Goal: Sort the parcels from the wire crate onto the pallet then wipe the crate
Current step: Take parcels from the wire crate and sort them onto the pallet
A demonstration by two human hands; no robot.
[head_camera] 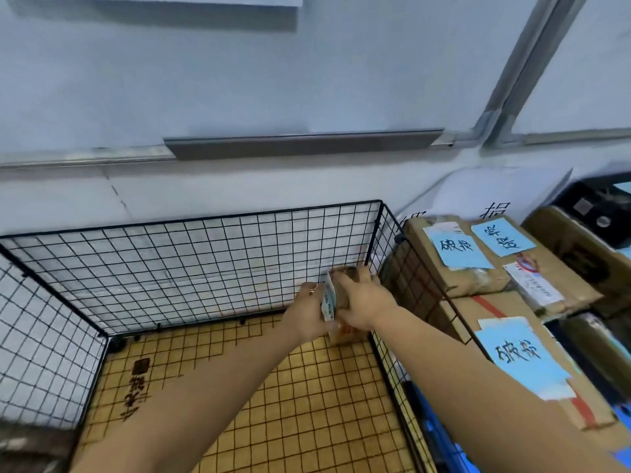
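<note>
A black wire crate (191, 254) stands against the wall, its floor lined with brown cardboard (307, 387). In its far right corner a small brown parcel (343, 288) with a blue-and-white label on its left side is held between both hands. My left hand (307, 310) grips its left side. My right hand (362, 300) grips its top and right side. To the right of the crate lie stacked cardboard parcels (467, 271) with blue paper notes (459, 249); what they rest on is hidden.
The white wall (239, 97) with a metal rail (304, 145) runs behind the crate. A dark device (601, 213) sits at the far right, behind the stacked parcels. A blue surface (444, 438) shows below the stack.
</note>
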